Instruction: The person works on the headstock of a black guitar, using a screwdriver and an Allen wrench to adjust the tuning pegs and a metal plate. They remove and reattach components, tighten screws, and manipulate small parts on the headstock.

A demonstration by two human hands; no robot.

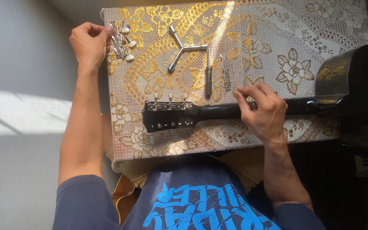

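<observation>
wrench (pixel 187 50) and guitar neck (pixel 218 111) block mid-table.

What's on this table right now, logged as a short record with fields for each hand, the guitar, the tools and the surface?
left hand: reaching to a loose set of tuning pegs at the table's far left corner
right hand: resting on the guitar neck
guitar: black, lying flat, headstock toward the left, one tuner strip mounted on its far edge
tools: three-armed metal wrench, metal strip
surface: gold floral tablecloth
</observation>
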